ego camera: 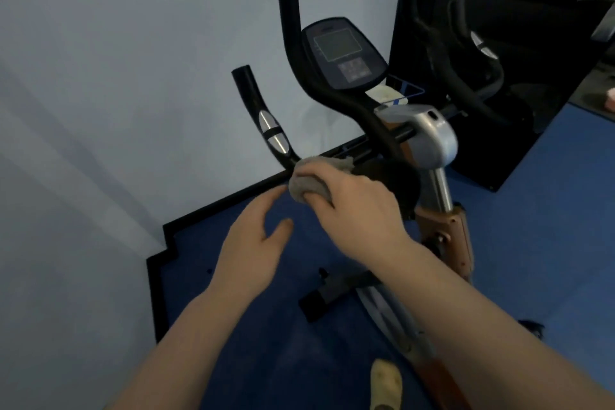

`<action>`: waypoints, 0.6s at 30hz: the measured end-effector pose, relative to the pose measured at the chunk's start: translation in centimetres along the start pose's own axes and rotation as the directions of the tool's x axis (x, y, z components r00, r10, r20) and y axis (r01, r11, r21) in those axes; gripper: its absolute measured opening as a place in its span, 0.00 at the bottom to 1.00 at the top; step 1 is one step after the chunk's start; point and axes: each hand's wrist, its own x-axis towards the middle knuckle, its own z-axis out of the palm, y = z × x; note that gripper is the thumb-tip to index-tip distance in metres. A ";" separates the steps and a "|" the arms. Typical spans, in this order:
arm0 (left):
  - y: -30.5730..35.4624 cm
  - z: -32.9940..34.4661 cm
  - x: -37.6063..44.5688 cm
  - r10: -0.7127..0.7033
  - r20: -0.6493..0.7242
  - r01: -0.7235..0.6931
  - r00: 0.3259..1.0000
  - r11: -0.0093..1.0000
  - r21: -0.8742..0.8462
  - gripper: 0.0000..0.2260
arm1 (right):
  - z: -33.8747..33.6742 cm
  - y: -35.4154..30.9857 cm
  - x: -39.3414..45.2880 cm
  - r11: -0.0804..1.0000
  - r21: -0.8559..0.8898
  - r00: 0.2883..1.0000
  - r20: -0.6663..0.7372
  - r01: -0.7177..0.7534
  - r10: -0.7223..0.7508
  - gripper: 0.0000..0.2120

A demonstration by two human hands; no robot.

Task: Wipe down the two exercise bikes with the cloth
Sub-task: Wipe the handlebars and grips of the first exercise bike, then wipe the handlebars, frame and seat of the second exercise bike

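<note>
An exercise bike point(429, 140) with black handlebars, a grey console point(342, 53) and a silver-and-orange stem stands in front of me. My right hand point(359, 206) grips a beige cloth point(306, 185) wrapped around the bend of the left handlebar point(266, 120), just below its silver sensor pad. My left hand point(256, 243) hovers below and to the left of the cloth, fingers relaxed and spread, holding nothing. A second bike's black handlebar point(479, 53) shows at the upper right, mostly in shadow.
A pale wall point(116, 76) runs close on the left, with a black skirting edge point(206, 210) along the blue floor point(549, 210). The bike's black front foot bar point(336, 293) lies on the floor. My sock-clad foot point(386, 383) is at the bottom.
</note>
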 end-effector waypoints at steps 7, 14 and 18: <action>-2.3 -1.1 -5.2 0.160 0.127 -0.163 0.979 0.986 0.018 0.21 | 3.3 -0.3 -7.2 0.889 0.419 0.958 0.279 -0.185 0.068 0.07; -5.6 -1.0 -8.7 0.018 0.325 -0.054 0.946 0.993 0.103 0.02 | 7.6 0.7 -14.1 0.871 0.359 0.914 0.348 -0.334 0.207 0.03; -6.3 0.4 -10.3 -0.031 0.443 0.015 0.896 0.999 0.039 0.04 | 8.7 1.6 -16.9 0.857 0.339 0.899 0.343 -0.389 0.272 0.08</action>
